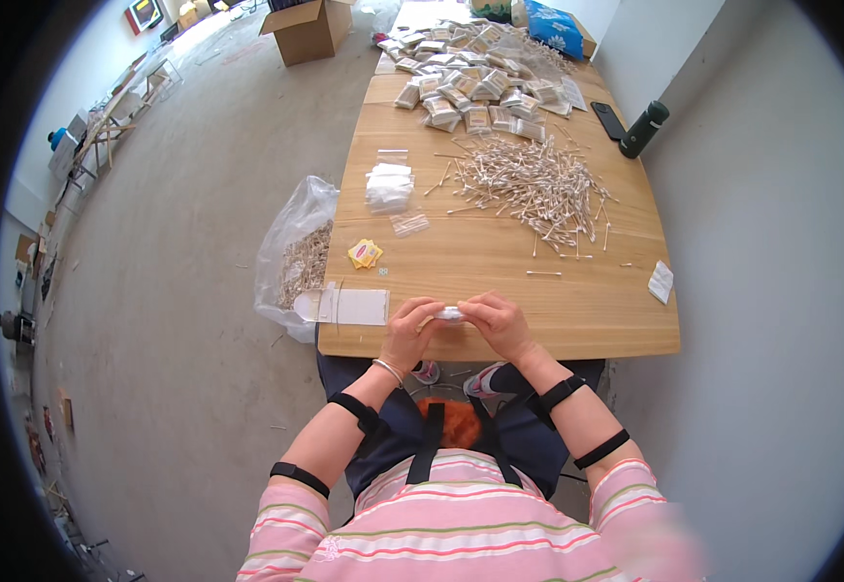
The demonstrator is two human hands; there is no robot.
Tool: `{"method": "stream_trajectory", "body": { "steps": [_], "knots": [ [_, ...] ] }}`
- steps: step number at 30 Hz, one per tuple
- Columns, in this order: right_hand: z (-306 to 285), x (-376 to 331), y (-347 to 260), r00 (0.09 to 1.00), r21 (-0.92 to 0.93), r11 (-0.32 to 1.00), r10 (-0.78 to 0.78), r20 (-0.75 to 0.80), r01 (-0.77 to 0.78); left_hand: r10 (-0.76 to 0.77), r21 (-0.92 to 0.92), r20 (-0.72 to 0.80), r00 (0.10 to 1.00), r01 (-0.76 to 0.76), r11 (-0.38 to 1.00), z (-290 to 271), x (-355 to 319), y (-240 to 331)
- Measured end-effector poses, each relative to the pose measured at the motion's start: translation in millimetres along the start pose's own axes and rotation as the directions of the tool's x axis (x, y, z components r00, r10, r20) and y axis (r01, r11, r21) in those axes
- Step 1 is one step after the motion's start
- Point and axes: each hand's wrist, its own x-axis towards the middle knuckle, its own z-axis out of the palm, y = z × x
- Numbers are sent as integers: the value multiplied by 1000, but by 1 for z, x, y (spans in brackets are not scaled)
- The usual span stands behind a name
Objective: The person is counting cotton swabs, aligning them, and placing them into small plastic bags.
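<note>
Head view: small clear packet (450,313) lies crosswise between my two hands at the near table edge (577,335), its long axis running left to right. Left hand (412,330) pinches its left end, right hand (496,323) its right end; fingers curled closed on it, equally near.

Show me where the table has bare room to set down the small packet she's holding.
Bare wood lies at the near right, between the right hand, the loose cotton swab pile and the white paper slip. A smaller patch sits between the yellow cards and the hands. The far end, under the filled packets, is crowded.
</note>
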Motion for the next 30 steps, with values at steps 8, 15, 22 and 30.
{"method": "stream_trajectory", "body": {
  "steps": [8, 15, 22, 30],
  "knots": [
    [-8, 1, -11, 946, -438, 842, -318, 67, 314, 178, 172, 83, 981, -190, 967, -6, 4, 2],
    [-5, 5, -25, 1000, -82, 997, -9, -8, 9, -148, -162, 51, 988, 154, 975, 5, -2, 8],
    [11, -1, -10, 988, -14, 994, 106, 112, -105, -296, -38, 238, 925, 313, 949, 4, 1, 5],
    [8, 3, -14, 986, -77, 991, 116, 115, -108, -280, -67, 193, 940, 297, 952, 0, -6, 1]
  ]
}}
